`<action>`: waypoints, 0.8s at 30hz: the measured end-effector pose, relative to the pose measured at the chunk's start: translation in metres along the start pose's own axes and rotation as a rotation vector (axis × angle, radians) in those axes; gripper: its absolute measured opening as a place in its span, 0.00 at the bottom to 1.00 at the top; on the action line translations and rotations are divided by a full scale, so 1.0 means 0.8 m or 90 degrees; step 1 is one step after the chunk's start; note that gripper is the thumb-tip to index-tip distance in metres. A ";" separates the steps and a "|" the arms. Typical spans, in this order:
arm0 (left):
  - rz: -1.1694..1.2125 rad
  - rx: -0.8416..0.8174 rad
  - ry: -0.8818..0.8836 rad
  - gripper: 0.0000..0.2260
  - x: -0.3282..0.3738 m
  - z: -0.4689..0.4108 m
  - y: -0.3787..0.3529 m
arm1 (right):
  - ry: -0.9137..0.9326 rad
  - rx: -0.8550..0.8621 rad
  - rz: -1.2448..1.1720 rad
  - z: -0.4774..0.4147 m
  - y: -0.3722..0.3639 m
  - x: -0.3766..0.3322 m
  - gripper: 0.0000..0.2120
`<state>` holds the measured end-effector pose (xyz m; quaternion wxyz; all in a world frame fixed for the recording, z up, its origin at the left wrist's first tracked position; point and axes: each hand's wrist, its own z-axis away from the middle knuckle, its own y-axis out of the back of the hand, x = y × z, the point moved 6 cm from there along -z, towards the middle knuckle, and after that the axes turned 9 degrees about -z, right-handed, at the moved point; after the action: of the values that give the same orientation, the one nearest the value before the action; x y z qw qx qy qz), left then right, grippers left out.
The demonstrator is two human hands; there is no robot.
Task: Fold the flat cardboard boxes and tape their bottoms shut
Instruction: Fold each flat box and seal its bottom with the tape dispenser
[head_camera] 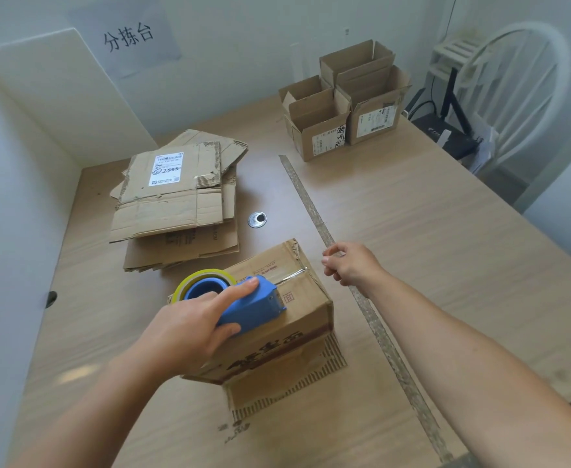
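Gripping the 1 blue tape dispenser, the left hand has its fingers curled over the top and its thumb under the near side. The dispenser carries 1 yellowish roll of tape and rests on the upturned bottom of the 1 folded box. A clear strip of tape runs from its front edge along the seam to the box's far edge. This box stands on the near middle of the table, with 1 flap splayed flat toward the camera.

The right hand hovers just beyond the box's far right corner with fingers curled toward the thumb; I cannot tell whether it pinches anything.

Further left lies 1 stack of flat boxes; the sheets overlap, so their number cannot be told. At the far side 4 open boxes cluster together, well apart from the stack.

The wooden table has 1 round metal grommet and 1 long grey strip running front to back. A white partition closes the left side, 1 paper sign hangs on the wall, and 1 white chair stands at the right.
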<state>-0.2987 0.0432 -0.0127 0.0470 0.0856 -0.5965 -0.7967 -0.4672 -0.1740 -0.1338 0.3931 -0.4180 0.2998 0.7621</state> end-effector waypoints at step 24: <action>-0.017 0.018 0.027 0.28 -0.020 -0.014 0.032 | 0.110 -0.016 0.023 0.048 -0.058 -0.016 0.15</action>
<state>-0.2815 0.0284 0.0102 0.0477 0.1111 -0.6057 -0.7865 -0.4391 -0.1247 -0.1101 0.3467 -0.4817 0.3305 0.7338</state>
